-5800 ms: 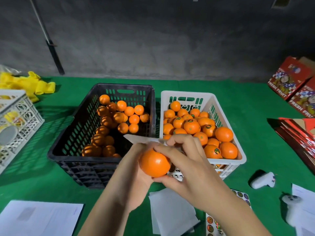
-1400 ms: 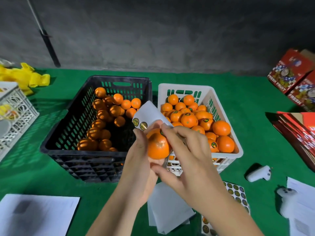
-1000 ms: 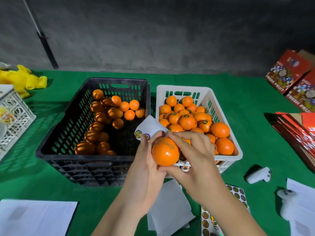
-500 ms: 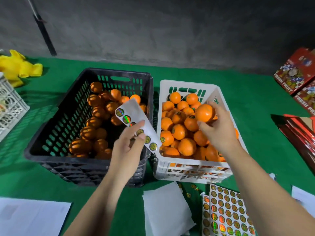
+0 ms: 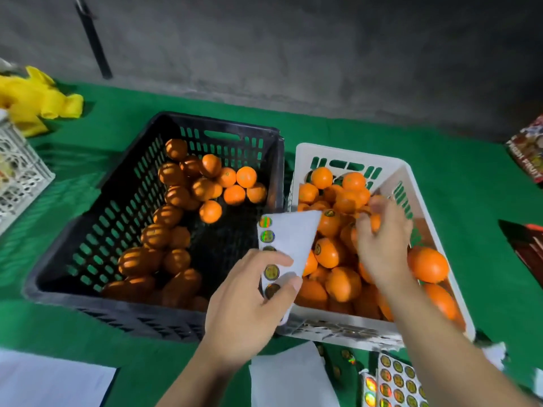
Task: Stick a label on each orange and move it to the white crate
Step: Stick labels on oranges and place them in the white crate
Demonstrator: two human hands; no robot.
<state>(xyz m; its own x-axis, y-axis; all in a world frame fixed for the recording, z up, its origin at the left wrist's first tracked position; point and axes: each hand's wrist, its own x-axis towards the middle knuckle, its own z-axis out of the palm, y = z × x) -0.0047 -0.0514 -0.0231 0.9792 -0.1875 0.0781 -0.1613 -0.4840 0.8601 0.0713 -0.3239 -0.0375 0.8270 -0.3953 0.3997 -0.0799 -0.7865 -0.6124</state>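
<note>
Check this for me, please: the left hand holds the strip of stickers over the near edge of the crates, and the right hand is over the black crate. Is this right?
Not quite. The head view shows the right hand over the white crate, not the black crate. The rest holds: the left hand holds the sticker strip over the crates' near edge.

A yellow cloth (image 5: 35, 101) lies at the far left of the green table cover (image 5: 458, 183). White paper sheets (image 5: 53, 383) rest near the front edge. Red printed boxes (image 5: 529, 154) sit far right.
</note>
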